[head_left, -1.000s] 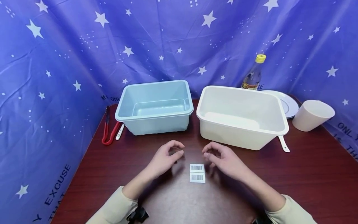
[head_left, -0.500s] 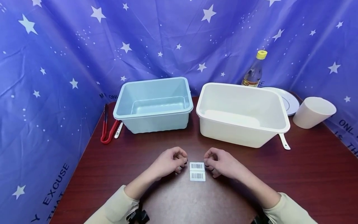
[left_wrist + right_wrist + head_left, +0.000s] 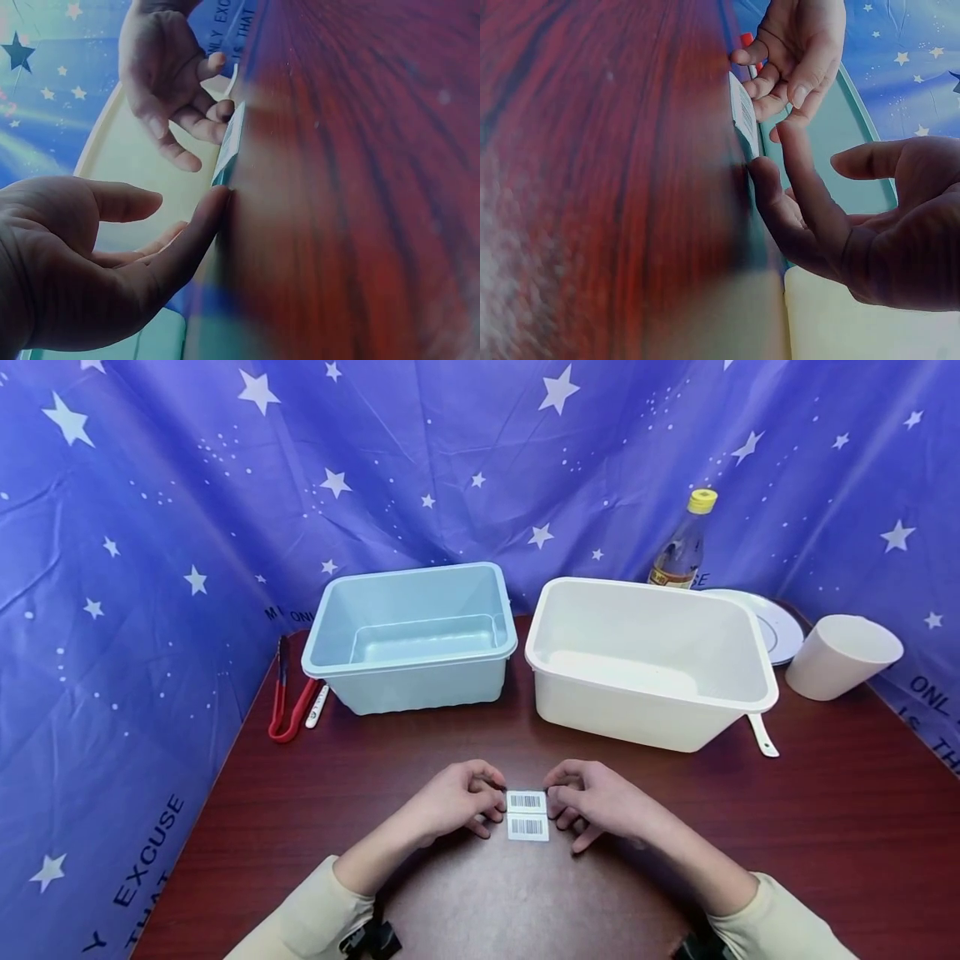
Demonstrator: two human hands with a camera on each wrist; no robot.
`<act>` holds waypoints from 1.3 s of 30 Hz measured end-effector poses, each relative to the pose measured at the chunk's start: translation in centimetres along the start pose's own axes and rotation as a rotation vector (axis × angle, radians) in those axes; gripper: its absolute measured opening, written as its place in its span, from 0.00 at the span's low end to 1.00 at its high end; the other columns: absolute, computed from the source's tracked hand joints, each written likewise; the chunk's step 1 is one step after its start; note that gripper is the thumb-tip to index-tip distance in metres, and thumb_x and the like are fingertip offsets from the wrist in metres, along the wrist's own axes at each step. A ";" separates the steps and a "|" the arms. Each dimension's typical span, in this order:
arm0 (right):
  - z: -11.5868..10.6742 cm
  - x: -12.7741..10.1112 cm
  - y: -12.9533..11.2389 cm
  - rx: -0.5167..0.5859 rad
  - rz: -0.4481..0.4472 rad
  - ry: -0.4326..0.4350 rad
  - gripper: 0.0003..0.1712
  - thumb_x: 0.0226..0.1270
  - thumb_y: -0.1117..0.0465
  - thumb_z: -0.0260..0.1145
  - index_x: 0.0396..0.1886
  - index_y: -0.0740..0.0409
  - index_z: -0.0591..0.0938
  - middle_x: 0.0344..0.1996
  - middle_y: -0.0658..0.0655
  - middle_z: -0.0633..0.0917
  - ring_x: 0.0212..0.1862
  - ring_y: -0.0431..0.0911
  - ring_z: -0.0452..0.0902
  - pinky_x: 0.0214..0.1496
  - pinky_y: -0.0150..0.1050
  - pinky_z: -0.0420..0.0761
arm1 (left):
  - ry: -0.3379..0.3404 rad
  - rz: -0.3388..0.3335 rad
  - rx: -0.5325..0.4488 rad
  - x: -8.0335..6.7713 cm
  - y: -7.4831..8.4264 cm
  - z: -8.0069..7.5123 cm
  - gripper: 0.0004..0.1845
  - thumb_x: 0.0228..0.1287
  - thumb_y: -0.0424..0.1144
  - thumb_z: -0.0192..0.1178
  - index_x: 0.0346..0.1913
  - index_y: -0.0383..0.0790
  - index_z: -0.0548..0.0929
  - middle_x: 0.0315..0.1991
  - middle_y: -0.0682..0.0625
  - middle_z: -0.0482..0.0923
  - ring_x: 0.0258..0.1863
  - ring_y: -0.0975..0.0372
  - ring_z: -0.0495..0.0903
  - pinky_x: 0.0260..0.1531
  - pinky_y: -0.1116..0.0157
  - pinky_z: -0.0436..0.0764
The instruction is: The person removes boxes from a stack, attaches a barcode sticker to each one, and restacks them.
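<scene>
Two small white labels with barcodes (image 3: 528,816), possibly one card with a seam, lie flat on the table between the hands. At their left edge is my left hand (image 3: 455,802), its fingers loosely bent and a fingertip against or very near the edge. On the other side my right hand (image 3: 600,802) mirrors it, with fingertips at the right edge. The left wrist view shows the barcode card (image 3: 232,142) edge-on, thin, with a greenish side. In the right wrist view, the thumb stands apart from the fingers. Neither hand's fingers close round anything.
Behind the hands stand a light blue bin (image 3: 420,685) and a white bin (image 3: 622,722). Red-handled tongs (image 3: 281,727) and a white handle (image 3: 317,707) lie left. Right are a yellow-capped bottle (image 3: 678,552), plates (image 3: 783,635), a tilted white cup (image 3: 832,664) and another white handle (image 3: 763,737).
Both hands have come down and closer to the barcode card, from hovering beyond it to its two side edges. The head view has tilted slightly downward.
</scene>
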State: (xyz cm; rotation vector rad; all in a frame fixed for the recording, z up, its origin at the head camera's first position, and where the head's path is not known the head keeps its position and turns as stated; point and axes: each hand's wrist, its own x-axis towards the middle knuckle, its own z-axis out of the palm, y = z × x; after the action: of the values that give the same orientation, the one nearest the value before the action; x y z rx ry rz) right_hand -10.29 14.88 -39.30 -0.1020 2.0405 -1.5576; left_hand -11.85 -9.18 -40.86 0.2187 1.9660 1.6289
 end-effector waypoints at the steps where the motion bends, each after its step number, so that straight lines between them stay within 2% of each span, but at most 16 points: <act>1: 0.0 0.0 0.0 0.010 -0.002 -0.004 0.18 0.71 0.65 0.60 0.56 0.71 0.74 0.33 0.63 0.84 0.33 0.50 0.81 0.27 0.49 0.86 | -0.006 0.008 -0.001 0.0 0.0 0.0 0.14 0.66 0.26 0.58 0.53 0.25 0.76 0.36 0.40 0.83 0.32 0.56 0.83 0.27 0.59 0.86; 5: 0.2 0.2 0.2 0.046 -0.009 -0.038 0.20 0.70 0.66 0.59 0.57 0.73 0.74 0.34 0.63 0.84 0.34 0.50 0.81 0.29 0.48 0.86 | -0.023 0.049 0.009 0.0 -0.1 0.1 0.14 0.64 0.24 0.59 0.53 0.24 0.76 0.37 0.41 0.81 0.31 0.57 0.82 0.29 0.59 0.86; 8: 0.4 0.3 0.2 0.043 -0.026 -0.063 0.20 0.69 0.67 0.58 0.56 0.74 0.75 0.35 0.62 0.84 0.34 0.49 0.81 0.31 0.48 0.87 | -0.010 0.084 0.034 0.1 -0.2 0.2 0.14 0.61 0.21 0.59 0.50 0.24 0.78 0.36 0.42 0.80 0.31 0.59 0.81 0.29 0.63 0.84; 11: 0.6 0.4 0.2 -0.002 -0.060 -0.055 0.17 0.71 0.68 0.59 0.55 0.74 0.77 0.34 0.61 0.84 0.36 0.50 0.82 0.33 0.47 0.87 | 0.021 0.110 0.063 0.3 -0.2 0.2 0.14 0.58 0.19 0.59 0.48 0.25 0.79 0.34 0.44 0.79 0.29 0.61 0.79 0.27 0.67 0.80; 14: 0.7 0.5 0.1 -0.086 -0.113 0.004 0.13 0.73 0.67 0.62 0.52 0.69 0.80 0.34 0.60 0.85 0.34 0.50 0.82 0.31 0.45 0.86 | 0.063 0.129 0.078 0.4 -0.2 0.2 0.14 0.58 0.19 0.60 0.48 0.26 0.81 0.33 0.46 0.79 0.30 0.62 0.79 0.25 0.69 0.78; 17: 0.9 0.5 0.0 -0.198 -0.227 0.112 0.08 0.72 0.66 0.65 0.47 0.63 0.84 0.35 0.57 0.85 0.31 0.49 0.83 0.30 0.42 0.84 | 0.115 0.159 0.083 0.5 -0.1 0.3 0.13 0.59 0.20 0.61 0.47 0.28 0.82 0.35 0.47 0.81 0.32 0.63 0.80 0.28 0.70 0.79; 21: 1.3 0.8 0.0 -0.342 -0.454 0.261 0.06 0.67 0.68 0.69 0.41 0.56 0.87 0.38 0.49 0.85 0.33 0.43 0.83 0.36 0.37 0.83 | 0.170 0.206 0.050 0.7 0.0 0.4 0.12 0.61 0.21 0.63 0.47 0.29 0.83 0.36 0.46 0.82 0.35 0.62 0.82 0.34 0.68 0.82; 23: 1.6 1.0 0.0 -0.388 -0.543 0.309 0.07 0.65 0.69 0.71 0.39 0.53 0.88 0.39 0.46 0.84 0.36 0.40 0.82 0.39 0.35 0.83 | 0.190 0.224 0.020 0.7 0.1 0.4 0.12 0.61 0.21 0.63 0.48 0.29 0.83 0.36 0.46 0.82 0.34 0.62 0.84 0.34 0.66 0.84; 25: 1.9 1.2 0.0 -0.416 -0.593 0.341 0.08 0.64 0.69 0.72 0.38 0.52 0.88 0.39 0.43 0.84 0.37 0.38 0.81 0.39 0.35 0.83 | 0.204 0.233 -0.014 0.7 0.1 0.4 0.13 0.61 0.20 0.63 0.48 0.28 0.83 0.36 0.46 0.82 0.35 0.61 0.85 0.35 0.65 0.85; 33: 2.8 2.1 -0.6 -0.429 -0.659 0.367 0.09 0.61 0.69 0.75 0.38 0.51 0.90 0.38 0.42 0.85 0.43 0.39 0.83 0.47 0.39 0.84 | 0.225 0.290 -0.072 0.5 0.2 0.5 0.13 0.60 0.24 0.66 0.49 0.28 0.84 0.38 0.44 0.85 0.39 0.59 0.87 0.39 0.69 0.83; 39: 3.1 2.4 -0.7 -0.424 -0.656 0.384 0.10 0.60 0.68 0.76 0.37 0.49 0.90 0.36 0.40 0.86 0.39 0.36 0.81 0.43 0.39 0.84 | 0.230 0.291 -0.070 0.5 0.2 0.6 0.12 0.60 0.24 0.66 0.48 0.28 0.85 0.37 0.43 0.85 0.37 0.61 0.86 0.39 0.70 0.82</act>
State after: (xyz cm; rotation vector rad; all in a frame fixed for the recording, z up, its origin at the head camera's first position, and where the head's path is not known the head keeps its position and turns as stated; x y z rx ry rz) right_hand -10.98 11.08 -40.11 -0.7488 2.8151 -1.5473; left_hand -12.01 -8.43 -40.92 0.3140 2.1204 1.9816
